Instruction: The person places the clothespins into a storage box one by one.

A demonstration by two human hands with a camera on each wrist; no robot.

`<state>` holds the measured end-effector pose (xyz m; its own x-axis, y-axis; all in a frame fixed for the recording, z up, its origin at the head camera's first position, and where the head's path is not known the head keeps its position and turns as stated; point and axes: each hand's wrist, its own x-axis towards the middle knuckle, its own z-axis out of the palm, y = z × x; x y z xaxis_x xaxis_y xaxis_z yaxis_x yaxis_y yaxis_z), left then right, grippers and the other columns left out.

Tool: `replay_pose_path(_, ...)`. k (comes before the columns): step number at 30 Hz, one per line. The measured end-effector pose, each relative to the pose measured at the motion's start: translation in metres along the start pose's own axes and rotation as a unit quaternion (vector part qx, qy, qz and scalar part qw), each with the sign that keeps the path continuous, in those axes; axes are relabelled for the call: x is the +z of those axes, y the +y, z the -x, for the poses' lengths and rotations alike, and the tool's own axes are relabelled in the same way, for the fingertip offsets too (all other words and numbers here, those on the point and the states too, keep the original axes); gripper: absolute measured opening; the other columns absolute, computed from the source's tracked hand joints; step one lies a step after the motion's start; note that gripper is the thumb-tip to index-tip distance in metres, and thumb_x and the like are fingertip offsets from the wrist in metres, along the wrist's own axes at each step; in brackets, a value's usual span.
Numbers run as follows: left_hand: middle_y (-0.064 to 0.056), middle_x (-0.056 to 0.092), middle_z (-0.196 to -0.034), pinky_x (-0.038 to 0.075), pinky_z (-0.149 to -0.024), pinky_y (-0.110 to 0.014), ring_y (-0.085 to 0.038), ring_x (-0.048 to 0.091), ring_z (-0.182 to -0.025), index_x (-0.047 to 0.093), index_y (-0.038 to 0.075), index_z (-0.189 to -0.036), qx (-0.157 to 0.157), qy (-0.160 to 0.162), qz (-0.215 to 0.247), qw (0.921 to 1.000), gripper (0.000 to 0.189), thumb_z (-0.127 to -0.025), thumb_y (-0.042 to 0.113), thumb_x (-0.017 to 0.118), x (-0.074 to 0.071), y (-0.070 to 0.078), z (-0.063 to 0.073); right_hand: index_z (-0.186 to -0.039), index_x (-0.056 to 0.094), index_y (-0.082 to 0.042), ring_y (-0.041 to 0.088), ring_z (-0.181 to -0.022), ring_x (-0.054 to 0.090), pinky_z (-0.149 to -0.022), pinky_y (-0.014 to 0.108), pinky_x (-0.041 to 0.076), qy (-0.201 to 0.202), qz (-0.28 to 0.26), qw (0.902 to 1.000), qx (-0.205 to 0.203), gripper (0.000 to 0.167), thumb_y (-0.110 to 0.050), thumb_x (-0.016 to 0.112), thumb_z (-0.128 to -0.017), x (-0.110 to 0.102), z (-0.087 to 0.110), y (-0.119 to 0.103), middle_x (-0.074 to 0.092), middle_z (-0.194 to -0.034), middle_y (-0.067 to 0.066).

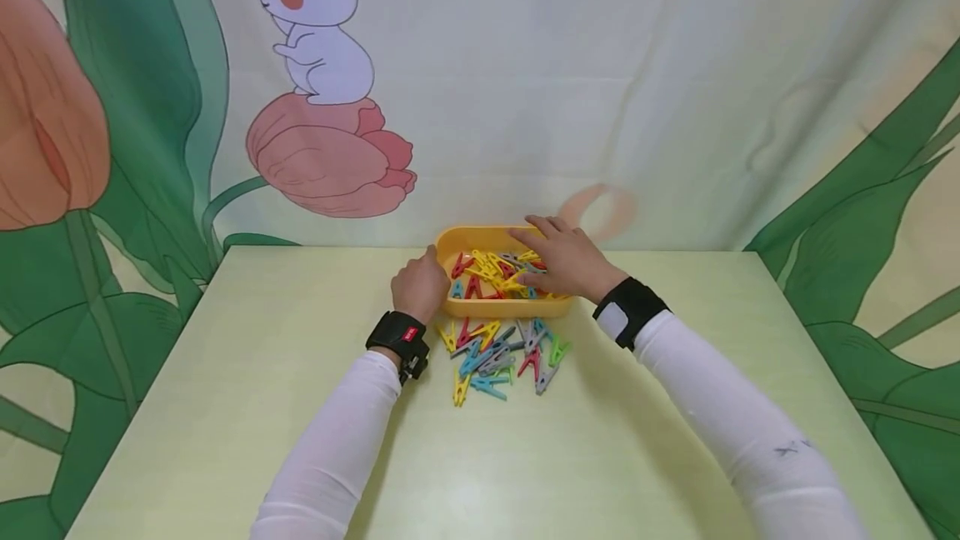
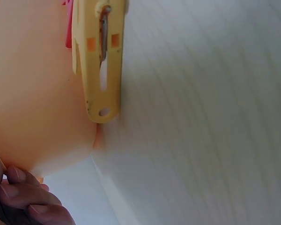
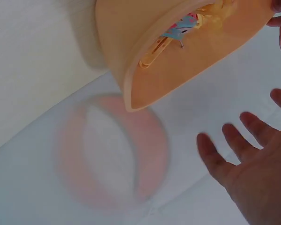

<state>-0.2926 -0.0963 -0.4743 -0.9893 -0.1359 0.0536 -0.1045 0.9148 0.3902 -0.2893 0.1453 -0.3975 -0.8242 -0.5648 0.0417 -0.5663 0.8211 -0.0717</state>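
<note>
The yellow-orange plastic bin (image 1: 502, 308), rounded at its corners, sits upright between my hands, its left end gripped by my left hand (image 1: 420, 283) and its right end under the spread fingers of my right hand (image 1: 567, 258). Inside, yellow, red, blue and grey clothespins (image 1: 489, 268) lie jumbled. More loose clothespins (image 1: 472, 359), including green ones, lie scattered nearer me, between my wrists; a yellow one with a metal spring lies close beside the bin's wall.
</note>
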Motion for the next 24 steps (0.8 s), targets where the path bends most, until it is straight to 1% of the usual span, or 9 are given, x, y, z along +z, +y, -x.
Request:
replay_pose_path(2,-0.019,0.071,-0.107,0.058,-0.079,-0.050,-0.034,0.069,-0.085,0.048,0.007,-0.143,0.003,0.002,0.002,1.0000,0.048,-0.097,0.022,0.054,0.000,0.001,0.000,-0.157,0.023,-0.029,0.037,-0.148,0.022,-0.115,0.059,0.029,-0.018,-0.005,0.9997,0.015,0.083,-0.053,0.064,-0.089,0.001,0.001,0.002,0.019,-0.164,0.012)
replay_pose_path(4,-0.019,0.071,-0.107,0.058,-0.079,-0.050,-0.034,0.069,-0.085,0.047,0.007,-0.143,0.006,0.002,0.003,1.0000,0.048,-0.097,0.022,0.054,0.000,0.001,0.000,-0.158,0.016,-0.030,0.037,-0.151,0.016,-0.117,0.061,0.024,-0.026,-0.007,0.9995,0.020,0.089,-0.055,0.064,-0.088,0.001,0.004,0.005,0.012,-0.166,0.011)
replay_pose_path(6,-0.019,0.071,-0.107,0.058,-0.078,-0.050,-0.035,0.069,-0.085,0.048,0.006,-0.142,0.008,0.006,0.003,0.9999,0.047,-0.097,0.021,0.054,0.000,0.001,0.000,-0.159,0.015,-0.029,0.037,-0.151,0.015,-0.117,0.062,0.022,-0.025,-0.006,0.9995,0.018,0.092,-0.056,0.065,-0.087,0.000,0.008,0.006,0.010,-0.166,0.011)
replay_pose_path(10,-0.019,0.071,-0.108,0.058,-0.078,-0.050,-0.035,0.070,-0.086,0.048,0.006,-0.142,0.011,0.003,0.002,0.9999,0.048,-0.097,0.021,0.054,-0.001,0.001,-0.001,-0.158,0.017,-0.028,0.036,-0.151,0.015,-0.117,0.064,0.022,-0.017,-0.004,0.9998,0.002,0.095,-0.056,0.068,-0.084,-0.002,0.022,0.006,0.011,-0.166,0.010)
replay_pose_path(15,-0.019,0.071,-0.107,0.058,-0.079,-0.050,-0.034,0.069,-0.086,0.047,0.006,-0.142,0.011,0.002,-0.001,0.9999,0.048,-0.098,0.022,0.054,-0.001,0.001,0.000,-0.158,0.019,-0.026,0.035,-0.151,0.018,-0.116,0.063,0.025,-0.003,0.002,0.9994,-0.035,0.096,-0.053,0.073,-0.082,-0.002,0.047,-0.003,0.016,-0.165,0.011)
replay_pose_path(18,-0.019,0.071,-0.106,0.058,-0.078,-0.050,-0.034,0.070,-0.085,0.048,0.007,-0.142,0.011,0.002,-0.003,0.9999,0.047,-0.098,0.022,0.053,-0.001,0.001,0.000,-0.156,0.026,-0.024,0.034,-0.148,0.026,-0.114,0.060,0.032,0.006,0.017,0.9984,-0.054,0.094,-0.049,0.076,-0.080,0.001,0.065,-0.012,0.026,-0.162,0.011)
replay_pose_path(22,-0.019,0.071,-0.107,0.058,-0.078,-0.049,-0.034,0.070,-0.085,0.047,0.007,-0.143,0.007,0.000,-0.003,1.0000,0.047,-0.098,0.022,0.053,0.000,0.000,0.001,-0.150,0.041,-0.022,0.031,-0.138,0.042,-0.105,0.052,0.044,0.009,0.027,0.9979,-0.059,0.083,-0.043,0.080,-0.079,0.013,0.086,-0.024,0.042,-0.152,0.009)
replay_pose_path(24,-0.019,0.071,-0.107,0.058,-0.079,-0.049,-0.034,0.070,-0.086,0.047,0.007,-0.143,0.006,0.001,-0.002,1.0000,0.048,-0.098,0.022,0.053,0.000,0.000,0.001,-0.146,0.046,-0.022,0.029,-0.134,0.047,-0.103,0.049,0.048,0.002,0.022,0.9982,-0.055,0.077,-0.040,0.080,-0.079,0.021,0.096,-0.029,0.048,-0.147,0.007)
